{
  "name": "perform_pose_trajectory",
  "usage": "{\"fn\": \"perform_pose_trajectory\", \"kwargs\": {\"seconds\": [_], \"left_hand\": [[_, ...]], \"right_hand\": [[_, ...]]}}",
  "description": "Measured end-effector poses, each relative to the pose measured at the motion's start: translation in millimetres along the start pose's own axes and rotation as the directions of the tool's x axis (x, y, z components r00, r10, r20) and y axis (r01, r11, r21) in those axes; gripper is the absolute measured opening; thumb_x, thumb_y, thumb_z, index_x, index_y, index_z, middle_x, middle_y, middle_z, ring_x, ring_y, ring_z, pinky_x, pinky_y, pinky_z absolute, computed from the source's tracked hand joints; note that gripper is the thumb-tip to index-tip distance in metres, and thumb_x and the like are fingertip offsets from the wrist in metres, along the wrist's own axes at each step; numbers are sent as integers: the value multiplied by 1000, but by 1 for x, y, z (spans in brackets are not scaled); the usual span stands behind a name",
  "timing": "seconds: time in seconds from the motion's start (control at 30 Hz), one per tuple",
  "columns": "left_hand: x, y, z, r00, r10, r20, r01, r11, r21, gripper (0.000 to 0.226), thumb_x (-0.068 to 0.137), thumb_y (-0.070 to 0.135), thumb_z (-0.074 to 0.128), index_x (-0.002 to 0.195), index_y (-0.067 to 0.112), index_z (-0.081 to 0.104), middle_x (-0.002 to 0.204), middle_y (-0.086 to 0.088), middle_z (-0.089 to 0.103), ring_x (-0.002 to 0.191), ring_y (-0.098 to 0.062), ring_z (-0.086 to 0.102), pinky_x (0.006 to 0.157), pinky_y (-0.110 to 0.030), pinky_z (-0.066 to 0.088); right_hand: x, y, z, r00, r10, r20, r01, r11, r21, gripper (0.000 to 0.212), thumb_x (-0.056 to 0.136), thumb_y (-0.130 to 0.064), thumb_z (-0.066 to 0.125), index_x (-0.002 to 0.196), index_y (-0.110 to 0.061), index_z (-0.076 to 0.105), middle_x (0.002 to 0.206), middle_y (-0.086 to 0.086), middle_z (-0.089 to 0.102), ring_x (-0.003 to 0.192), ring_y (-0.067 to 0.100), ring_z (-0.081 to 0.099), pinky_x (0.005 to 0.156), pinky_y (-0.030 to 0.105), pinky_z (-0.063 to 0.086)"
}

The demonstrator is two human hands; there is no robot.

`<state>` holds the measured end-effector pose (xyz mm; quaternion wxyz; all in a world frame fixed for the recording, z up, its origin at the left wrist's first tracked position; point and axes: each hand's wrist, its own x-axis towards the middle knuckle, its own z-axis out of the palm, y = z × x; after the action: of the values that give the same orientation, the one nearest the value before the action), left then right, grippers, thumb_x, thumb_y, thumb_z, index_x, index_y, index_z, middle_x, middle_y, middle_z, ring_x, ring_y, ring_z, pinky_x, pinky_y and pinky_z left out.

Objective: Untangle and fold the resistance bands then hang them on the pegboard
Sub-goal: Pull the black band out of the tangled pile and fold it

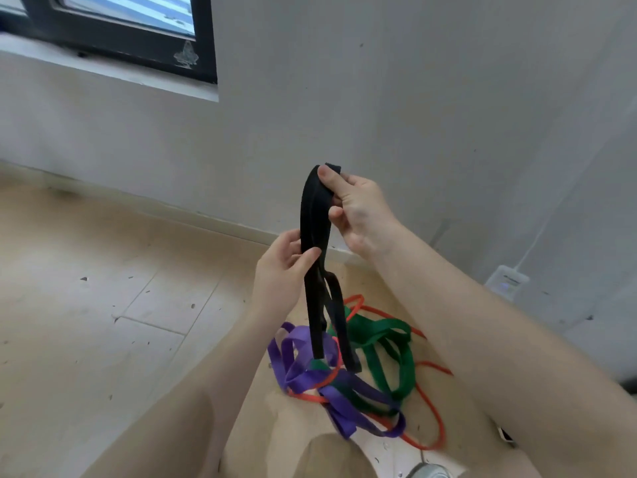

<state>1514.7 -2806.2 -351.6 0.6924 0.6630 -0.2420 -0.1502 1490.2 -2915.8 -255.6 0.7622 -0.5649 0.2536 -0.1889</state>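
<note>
Black band [315, 215] lifted clear, held doubled between both hands. Right hand [358, 210] pinches the top fold, thumb over the strap; left hand [284, 267] just below it grips the hanging strands, thumb across them. Loose ends dangle down to the pile.

Beneath the hands, on the floor [103, 288]: purple band [310, 370], green band [382, 353] and thin orange band [431, 408], looped through one another.

Judgement: early. One band separated and part-folded; three left to untangle; nothing hung.

Pegboard not in view. Whether the black ends are free of the pile is unclear.
</note>
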Motion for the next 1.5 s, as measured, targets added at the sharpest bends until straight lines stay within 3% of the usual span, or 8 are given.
{"fn": "perform_pose_trajectory", "kwargs": {"seconds": [0.17, 0.33, 0.5, 0.97, 1.13, 1.3, 1.37, 1.5], "left_hand": [[5, -7, -14, 984, 8, -179, 6, 997, 74, 16, 87, 5, 59, 86, 21, 64, 83, -6, 71, 77, -20, 68, 74, -33, 55], [2, -8, -14, 970, 19, -243, 8, 994, 106, 21, 86, 9, 60, 82, 30, 64, 81, 0, 72, 72, -13, 68, 71, -29, 54], [-3, -12, -7, 964, 14, -264, 23, 991, 134, 27, 88, 9, 58, 76, 33, 59, 75, 6, 69, 69, -8, 67, 63, -19, 52], [-4, -12, 0, 999, -45, -13, 46, 998, 39, 6, 91, 19, 57, 95, 22, 61, 86, 3, 70, 80, -5, 68, 73, -20, 54], [7, 2, 0, 985, -106, -135, 90, 988, -123, 5, 91, 12, 57, 89, 15, 61, 87, -9, 71, 82, -20, 70, 75, -34, 58], [19, 15, -4, 947, -264, -184, 170, 896, -409, 5, 92, 9, 55, 92, 4, 57, 97, -19, 67, 81, -22, 68, 75, -33, 58], [23, 17, -7, 940, -282, -191, 169, 873, -457, 4, 92, 9, 55, 91, 5, 56, 97, -18, 67, 84, -24, 69, 77, -34, 58], [31, 21, -15, 921, -321, -223, 157, 827, -540, 11, 95, 15, 52, 89, 7, 58, 93, -11, 68, 90, -21, 69, 81, -31, 57]], "right_hand": [[-6, 26, -20, 999, 9, 53, 3, 976, -218, 15, 93, -11, 53, 83, -10, 63, 64, -1, 63, 59, 10, 58, 58, 20, 43], [-9, 39, -22, 993, 58, 105, -50, 996, -70, 21, 90, 2, 49, 93, -11, 65, 69, -2, 69, 63, 7, 64, 76, 28, 50], [-10, 36, -3, 993, 84, 83, -93, 990, 102, 11, 88, 1, 56, 89, -8, 62, 77, 4, 64, 69, 12, 59, 52, 15, 50], [4, 35, -10, 991, 127, 30, -130, 982, 134, 8, 90, -2, 55, 91, -6, 62, 75, 4, 62, 50, 4, 58, 42, 11, 44], [7, 71, -29, 997, -72, 21, 75, 939, -336, 27, 97, -33, 44, 103, -16, 63, 93, 1, 66, 83, 11, 56, 73, 26, 43], [-21, 151, -65, 935, 149, 322, 34, 866, -499, 35, 94, -19, 51, 128, -11, 49, 125, 2, 58, 114, 12, 55, 89, 20, 49], [-21, 163, -70, 946, 100, 310, 130, 756, -641, 37, 90, -19, 59, 125, -15, 52, 122, -2, 60, 114, 9, 55, 100, 31, 45], [-17, 151, -65, 979, -3, 206, 159, 648, -745, 14, 90, -19, 59, 103, -15, 63, 98, 0, 68, 92, 15, 64, 85, 35, 52]]}}
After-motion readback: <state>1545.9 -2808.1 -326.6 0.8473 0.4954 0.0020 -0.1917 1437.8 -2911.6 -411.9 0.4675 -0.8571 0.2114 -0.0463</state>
